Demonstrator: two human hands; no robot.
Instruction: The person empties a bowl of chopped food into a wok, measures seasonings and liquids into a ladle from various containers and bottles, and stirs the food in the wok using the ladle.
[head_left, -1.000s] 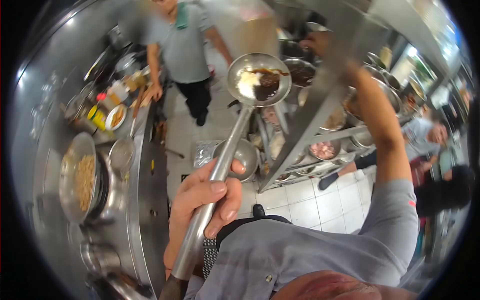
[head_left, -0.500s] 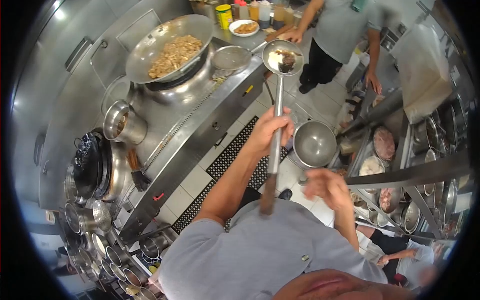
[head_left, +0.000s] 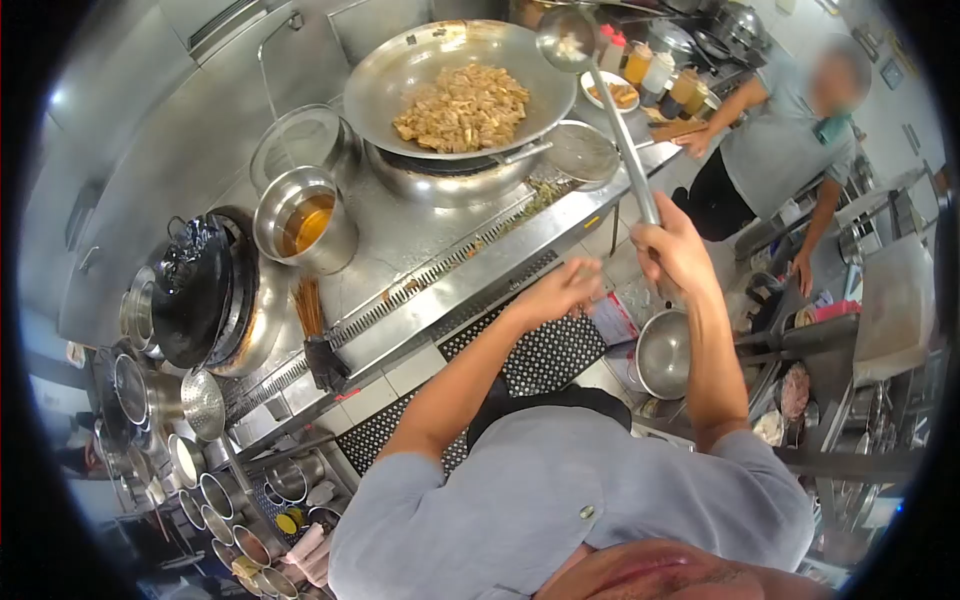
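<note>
A long-handled metal ladle [head_left: 627,150] slants up and away from my right hand [head_left: 675,250], which is wrapped round its handle. The ladle's bowl, with something pale in it, hangs by the right rim of a big wok [head_left: 362,105]. Chopped brown food [head_left: 465,108] is heaped inside that wok. My left hand [head_left: 560,292] hovers in front of the stove edge, holding nothing, its fingers loosely bent and apart. A round mesh strainer [head_left: 583,152] lies on the stove just right of the wok.
On the steel stove [head_left: 385,265] stand a metal pot [head_left: 310,250] of amber liquid and a black wok [head_left: 190,310]. A bamboo brush [head_left: 312,310] lies near the edge. Sauce bottles [head_left: 657,75] line the back; another person [head_left: 780,150] stands at right. A metal bowl [head_left: 665,355] is below my right hand.
The ladle has passed from my left hand to my right and moved toward the wok. My left hand has let go. The view has turned toward the stove.
</note>
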